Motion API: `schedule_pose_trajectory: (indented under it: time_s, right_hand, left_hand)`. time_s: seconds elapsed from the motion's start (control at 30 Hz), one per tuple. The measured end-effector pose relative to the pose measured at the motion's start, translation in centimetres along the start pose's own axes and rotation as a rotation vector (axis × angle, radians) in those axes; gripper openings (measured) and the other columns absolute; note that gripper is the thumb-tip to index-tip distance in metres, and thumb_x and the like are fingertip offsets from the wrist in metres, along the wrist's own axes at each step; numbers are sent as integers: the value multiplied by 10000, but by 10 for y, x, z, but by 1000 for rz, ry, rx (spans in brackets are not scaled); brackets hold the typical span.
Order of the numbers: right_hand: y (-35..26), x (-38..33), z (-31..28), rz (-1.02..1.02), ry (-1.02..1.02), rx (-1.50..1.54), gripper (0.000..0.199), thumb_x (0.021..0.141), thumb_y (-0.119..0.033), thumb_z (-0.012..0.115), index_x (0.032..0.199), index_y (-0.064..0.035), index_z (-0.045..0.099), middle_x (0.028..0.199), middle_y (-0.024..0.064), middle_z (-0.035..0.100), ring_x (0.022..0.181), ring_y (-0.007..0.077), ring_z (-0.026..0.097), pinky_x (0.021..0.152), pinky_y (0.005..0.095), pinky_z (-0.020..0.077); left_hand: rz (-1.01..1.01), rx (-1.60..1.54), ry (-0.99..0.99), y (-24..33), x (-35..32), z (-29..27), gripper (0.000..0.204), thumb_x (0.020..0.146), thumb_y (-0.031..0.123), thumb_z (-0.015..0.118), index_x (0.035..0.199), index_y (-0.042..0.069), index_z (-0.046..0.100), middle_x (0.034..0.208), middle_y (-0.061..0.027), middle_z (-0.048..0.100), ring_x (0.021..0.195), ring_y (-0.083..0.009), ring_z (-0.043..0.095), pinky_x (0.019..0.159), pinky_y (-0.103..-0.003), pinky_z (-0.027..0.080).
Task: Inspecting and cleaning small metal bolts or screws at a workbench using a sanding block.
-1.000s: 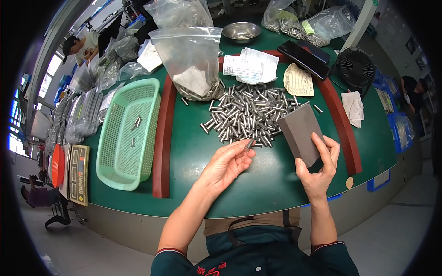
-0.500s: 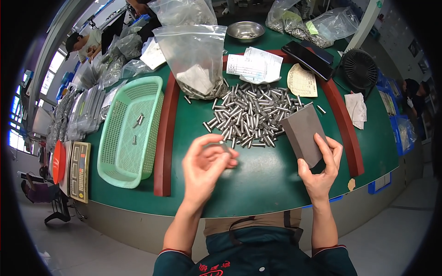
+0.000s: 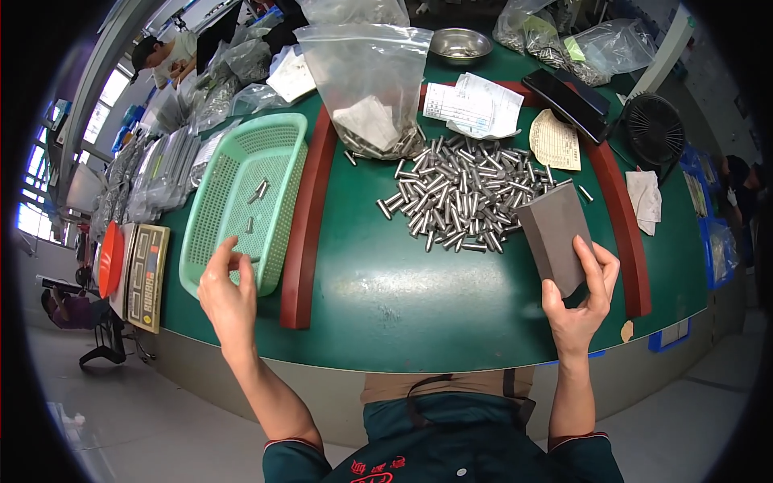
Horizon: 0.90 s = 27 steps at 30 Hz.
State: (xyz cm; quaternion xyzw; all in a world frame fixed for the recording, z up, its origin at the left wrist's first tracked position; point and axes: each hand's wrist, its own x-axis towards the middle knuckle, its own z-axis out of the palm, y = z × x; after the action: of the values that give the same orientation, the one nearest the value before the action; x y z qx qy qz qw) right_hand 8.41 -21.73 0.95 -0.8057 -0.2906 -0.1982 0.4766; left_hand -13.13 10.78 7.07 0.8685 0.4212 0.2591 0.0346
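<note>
My right hand (image 3: 581,310) grips a grey-brown rectangular block (image 3: 555,237), held tilted near the right end of a heap of metal pins (image 3: 463,193). The pins are short, shiny and headed. Over the near end of a green perforated plastic basket (image 3: 275,233) is my left hand (image 3: 229,298), its forefinger and thumb apart. No pin shows between those fingertips; the palm side is partly hidden. A few loose pins (image 3: 250,225) lie on the basket's floor.
Dark red bars (image 3: 299,266) frame the heap on the green table (image 3: 394,322). Behind it stand a clear bag (image 3: 366,88), papers (image 3: 473,107) and a steel bowl (image 3: 460,47). To the right are a phone (image 3: 566,105) and a black fan (image 3: 652,133); a scale (image 3: 147,278) sits left.
My left hand has moved left from in front of the heap to over the basket. The small metal pin in its fingers no longer shows. My right hand still holds the block.
</note>
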Motion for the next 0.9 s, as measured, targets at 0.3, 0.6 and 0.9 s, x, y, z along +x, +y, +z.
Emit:
schedule_pose_trajectory:
  time_s: [0.3, 0.6, 0.9]
  right_hand:
    - [1, -1, -2, 2, 6, -8, 599, 556, -55, 690, 1151, -53, 623, 1085, 129, 452, 951, 246, 492, 795, 343, 437]
    - [-1, -1, -3, 15, -5, 6, 602, 554, -55, 686, 1152, -54, 622, 1083, 125, 453, 945, 240, 492, 783, 339, 438]
    - [0, 1, -1, 10, -1, 6, 602, 560, -66, 680, 1159, -60, 619, 1086, 125, 453, 941, 237, 491, 772, 335, 436]
  left_hand:
    - [420, -332, -99, 95, -9, 51, 204, 751, -14, 646, 952, -7, 612, 841, -138, 595, 757, -330, 595, 660, -412, 477]
    - [580, -322, -161, 102, -4, 105, 372, 703, -101, 586, 1064, -16, 567, 981, -148, 580, 896, -321, 568, 768, -413, 479]
    - [323, -499, -389, 97, -13, 96, 276, 722, -58, 647, 991, -21, 599, 845, -110, 614, 706, -249, 609, 655, -349, 502]
